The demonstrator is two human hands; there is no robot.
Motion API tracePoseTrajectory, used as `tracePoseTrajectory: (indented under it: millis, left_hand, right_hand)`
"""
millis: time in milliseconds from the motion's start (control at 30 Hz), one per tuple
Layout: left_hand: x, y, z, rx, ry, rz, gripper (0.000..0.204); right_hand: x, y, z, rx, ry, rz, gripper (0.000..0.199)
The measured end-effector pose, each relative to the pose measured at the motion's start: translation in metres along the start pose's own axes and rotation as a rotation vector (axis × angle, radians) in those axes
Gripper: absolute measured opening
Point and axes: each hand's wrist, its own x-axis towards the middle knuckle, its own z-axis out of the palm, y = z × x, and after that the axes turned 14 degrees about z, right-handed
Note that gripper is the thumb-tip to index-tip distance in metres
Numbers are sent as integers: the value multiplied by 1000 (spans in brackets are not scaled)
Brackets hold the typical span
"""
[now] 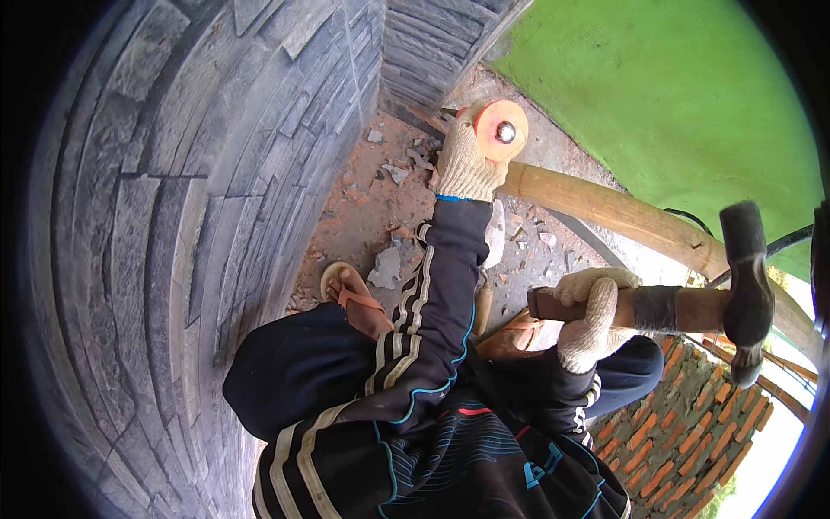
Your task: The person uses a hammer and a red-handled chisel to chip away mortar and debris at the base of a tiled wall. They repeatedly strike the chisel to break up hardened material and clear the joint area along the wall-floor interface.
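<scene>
My left hand, in a knitted cream glove, reaches forward with its fingers closed round a chisel. The chisel's round orange hand guard and bright metal struck end face up toward me. A dark tip shows just left of the guard, near the foot of the corner; whether it touches anything I cannot tell. At the right, my gloved right hand grips a hammer by its wooden handle, which has dark tape wound near the dark metal head. The hammer head is apart from the chisel.
Grey stacked-stone cladding rises close on my left and meets a corner ahead. A green wall stands far right. A bamboo pole slants between my hands. Broken rubble litters the floor around my sandalled feet. Brickwork is lower right.
</scene>
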Motion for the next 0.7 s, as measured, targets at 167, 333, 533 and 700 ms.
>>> tracePoseTrajectory:
  millis: [167,333,533,700]
  left_hand:
    - [15,27,-7,-188,-54,41,32]
    - [15,11,-5,-126,-96,50,27]
    - [6,5,-2,36,-14,34,41]
    - [19,7,-5,-30,-105,135,26]
  right_hand:
    - [16,52,19,-336,-11,480,10]
    - [16,20,24,-444,-46,613,15]
    - [8,4,9,-120,62,22,11]
    - [21,52,13,-516,-25,540,13]
